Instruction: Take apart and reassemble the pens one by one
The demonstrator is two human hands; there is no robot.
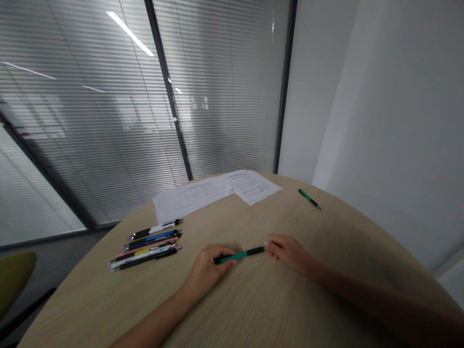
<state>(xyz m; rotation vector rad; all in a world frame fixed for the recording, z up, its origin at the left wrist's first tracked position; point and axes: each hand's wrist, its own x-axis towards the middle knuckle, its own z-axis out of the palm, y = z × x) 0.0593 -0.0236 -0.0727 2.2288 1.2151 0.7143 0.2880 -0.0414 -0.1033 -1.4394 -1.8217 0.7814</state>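
A green and black pen point(242, 254) lies nearly level between my two hands, just above or on the table; which of these I cannot tell. Its black clip end is pinched between the thumb and fingers of my left hand point(208, 266). At the pen's other end, my right hand point(284, 250) has its fingertips closed on the tip. A second green and black pen point(309, 198) rests on the table at the far right, apart from both hands. Left of my left hand, several pens point(148, 249) in black, blue, white, yellow and pink lie side by side.
Two printed paper sheets point(195, 197) overlap at the back of the round wooden table point(224, 309). Behind stands a glass partition with blinds point(232, 87), and a white wall point(395, 121) rises at the right. A yellow-green chair point(16, 278) is at the left edge.
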